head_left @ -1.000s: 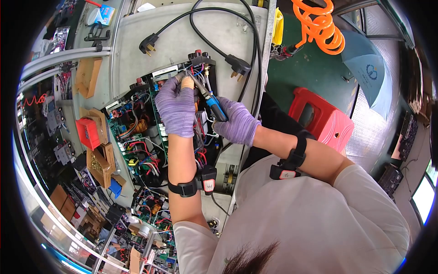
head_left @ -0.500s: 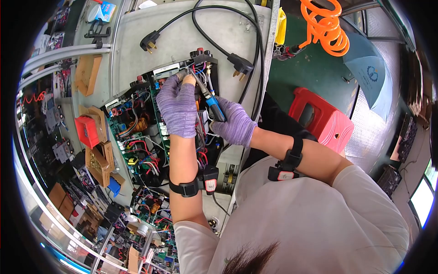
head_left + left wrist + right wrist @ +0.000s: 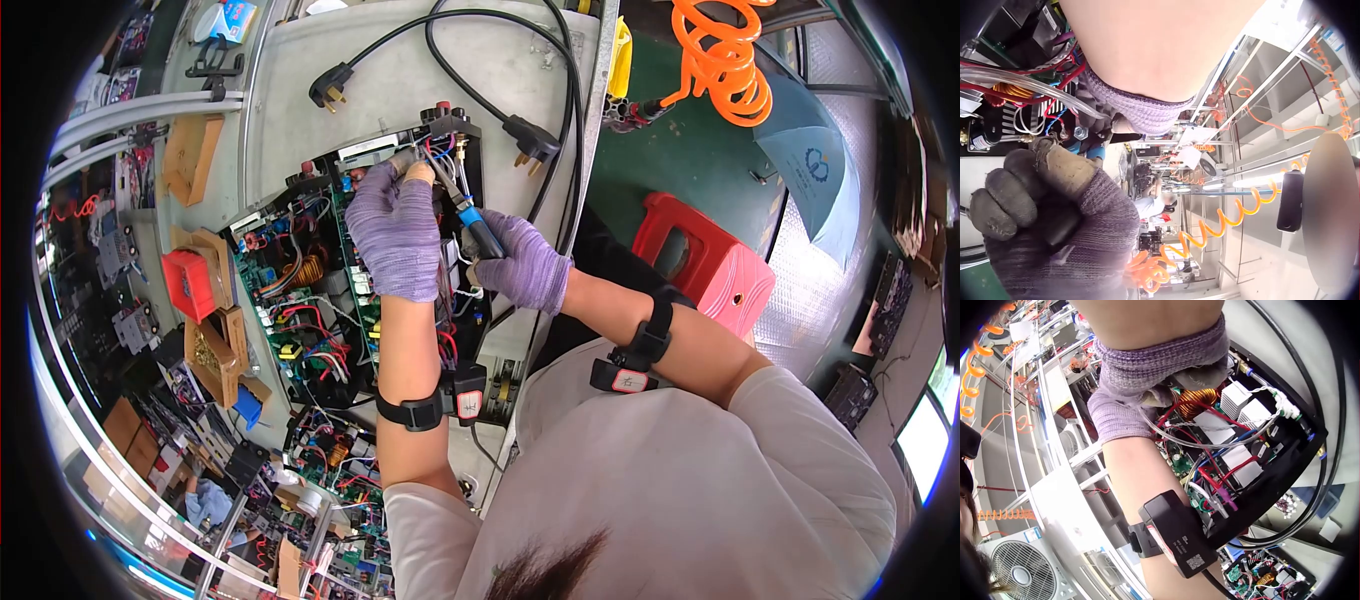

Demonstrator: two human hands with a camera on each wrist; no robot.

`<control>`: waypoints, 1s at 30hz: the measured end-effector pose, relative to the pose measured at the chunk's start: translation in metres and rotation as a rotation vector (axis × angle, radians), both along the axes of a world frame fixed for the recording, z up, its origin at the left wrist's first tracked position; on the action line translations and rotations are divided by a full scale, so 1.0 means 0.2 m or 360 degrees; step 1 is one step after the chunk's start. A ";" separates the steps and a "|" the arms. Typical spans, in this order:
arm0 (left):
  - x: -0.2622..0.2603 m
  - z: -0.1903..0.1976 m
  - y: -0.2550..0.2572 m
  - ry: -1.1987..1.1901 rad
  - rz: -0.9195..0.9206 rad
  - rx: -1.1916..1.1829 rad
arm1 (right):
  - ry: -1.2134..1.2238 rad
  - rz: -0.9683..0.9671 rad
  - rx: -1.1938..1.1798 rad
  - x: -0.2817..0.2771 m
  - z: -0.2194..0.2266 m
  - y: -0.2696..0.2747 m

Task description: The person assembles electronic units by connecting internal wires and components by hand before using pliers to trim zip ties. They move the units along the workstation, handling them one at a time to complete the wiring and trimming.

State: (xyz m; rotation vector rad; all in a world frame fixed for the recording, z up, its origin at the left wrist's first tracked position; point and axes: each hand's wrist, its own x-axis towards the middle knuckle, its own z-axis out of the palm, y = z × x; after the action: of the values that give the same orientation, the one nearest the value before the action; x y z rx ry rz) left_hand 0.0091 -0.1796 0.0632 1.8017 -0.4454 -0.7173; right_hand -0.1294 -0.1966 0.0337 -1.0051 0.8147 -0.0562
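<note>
My right hand [image 3: 522,262], in a purple-grey knit glove, grips the black handle of a hand tool [image 3: 480,230] with a blue collar and slim grey metal front. The tool slants up to the end of an opened electronic unit [image 3: 473,170] filled with wires and boards. My left hand [image 3: 395,240], gloved alike, reaches over the unit with its fingertips gathered beside the tool's tip. In the left wrist view a shiny hex fastener [image 3: 1080,132] sits close to those fingertips. What the left fingers hold is hidden, and I cannot tell if they pinch something.
Two black power plugs [image 3: 330,87] [image 3: 531,142] lie with their cables on the grey bench [image 3: 300,130]. Another opened unit [image 3: 295,290] is at left, near a red bin [image 3: 188,285]. A red stool [image 3: 700,265] and an orange coiled hose [image 3: 715,60] are at right.
In the head view, the unit and both hands have shifted slightly right. The tool handle has swung a little to the right, its tip staying by the left fingertips.
</note>
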 end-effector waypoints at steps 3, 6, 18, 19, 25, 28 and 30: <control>-0.01 0.06 0.00 -0.0411 -0.0151 0.0268 | -0.0040 -0.0009 -0.0050 -0.01 -0.02 0.00; 0.02 0.12 -0.01 -0.0701 -0.0381 0.0467 | -0.0030 0.0026 -0.0033 -0.02 0.02 -0.04; 0.07 0.21 -0.05 -0.1664 -0.0453 0.0310 | 0.0033 -0.0120 -0.0115 0.02 0.04 0.05; 0.10 0.19 -0.06 -0.1697 -0.0540 0.0195 | 0.0054 -0.0138 -0.0144 0.03 0.03 0.07; 0.23 0.16 -0.05 -0.1877 -0.0942 0.0168 | 0.0130 -0.0185 -0.0188 0.06 0.01 0.12; 0.25 0.17 -0.06 -0.1897 -0.0998 0.0147 | 0.0162 -0.0195 -0.0289 0.07 0.00 0.12; 0.26 0.17 -0.06 -0.1933 -0.1028 0.0138 | 0.0185 -0.0200 -0.0338 0.07 0.00 0.13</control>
State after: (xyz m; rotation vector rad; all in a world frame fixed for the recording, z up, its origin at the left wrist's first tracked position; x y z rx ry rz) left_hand 0.0603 -0.1919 0.0968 2.0222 -1.8620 0.0628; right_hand -0.1151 -0.1713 0.0328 -1.1639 0.9931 -0.1968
